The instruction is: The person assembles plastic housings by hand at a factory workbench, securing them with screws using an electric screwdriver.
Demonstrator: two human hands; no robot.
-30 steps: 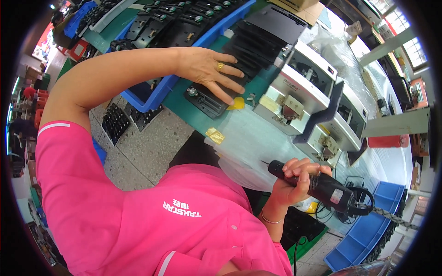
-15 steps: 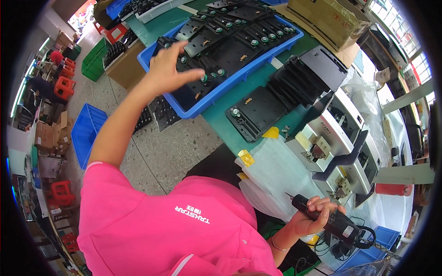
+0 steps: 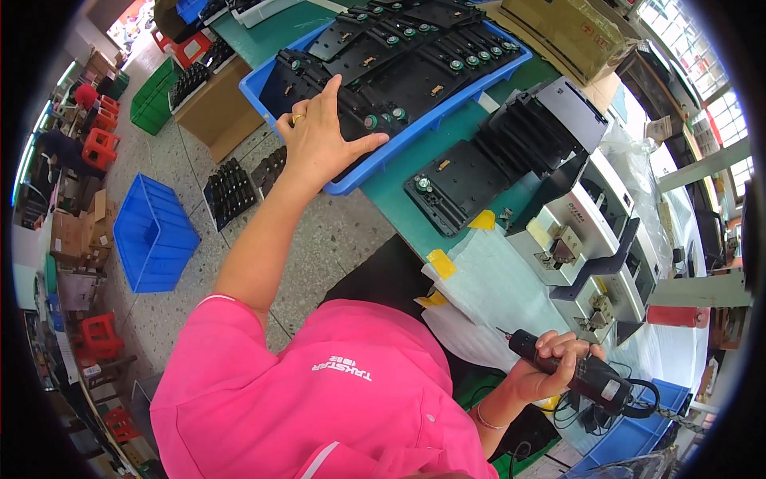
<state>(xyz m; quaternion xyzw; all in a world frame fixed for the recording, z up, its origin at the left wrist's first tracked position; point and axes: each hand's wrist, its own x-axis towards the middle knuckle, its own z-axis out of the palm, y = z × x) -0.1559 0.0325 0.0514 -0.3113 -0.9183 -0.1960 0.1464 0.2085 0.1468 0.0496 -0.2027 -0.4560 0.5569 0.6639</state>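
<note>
My left hand [image 3: 319, 140] reaches far to the left and rests with spread fingers on black plates stacked in a blue tray [image 3: 423, 132]. The black plates [image 3: 399, 56] carry round silver-green fittings. My right hand [image 3: 550, 367] is closed around a black electric screwdriver [image 3: 570, 371] low at the right, its tip pointing left over a white sheet [image 3: 495, 287]. One more black plate [image 3: 455, 188] lies alone on the green bench between tray and sheet.
A white and black fixture machine [image 3: 590, 231] stands right of the sheet. Cardboard boxes [image 3: 566, 28] sit behind the tray. On the floor at the left are a blue crate [image 3: 152, 235], a brown box [image 3: 215, 112] and racks of black parts [image 3: 231, 188].
My left hand has swung from the bench middle out to the blue tray and settled onto the plates. My right hand keeps the screwdriver in roughly the same spot.
</note>
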